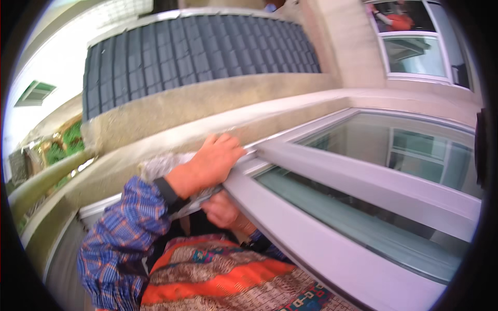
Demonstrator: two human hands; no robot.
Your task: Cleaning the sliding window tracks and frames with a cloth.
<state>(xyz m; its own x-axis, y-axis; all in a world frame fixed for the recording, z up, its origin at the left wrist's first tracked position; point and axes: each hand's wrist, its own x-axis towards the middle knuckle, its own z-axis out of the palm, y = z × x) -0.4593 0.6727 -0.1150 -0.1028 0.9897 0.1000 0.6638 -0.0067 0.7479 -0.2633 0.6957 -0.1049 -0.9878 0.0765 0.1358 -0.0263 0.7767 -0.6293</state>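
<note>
My left hand (206, 165), in a blue plaid sleeve with a dark cuff, rests with bent fingers at the end of a sliding window sash (280, 221). Its fingertips meet the pale frame near the outer track; its palm and thumb are hidden. A whitish, rough-textured bundle (161, 165), perhaps a cloth, lies on the outer ledge beneath that wrist. Lower down, on the inner side, my right hand (221, 210) is curled close to the sash edge, which partly covers its forearm. What its fingers hold cannot be made out.
A second glazed sash (369, 163) stands behind the nearer one. Beyond the concrete ledge (218, 124) slopes a dark tiled roof (202, 50). A pale pipe (50, 175) runs at the left. Another window (414, 54) reflects a person in red. A patterned red garment (218, 276) covers my front.
</note>
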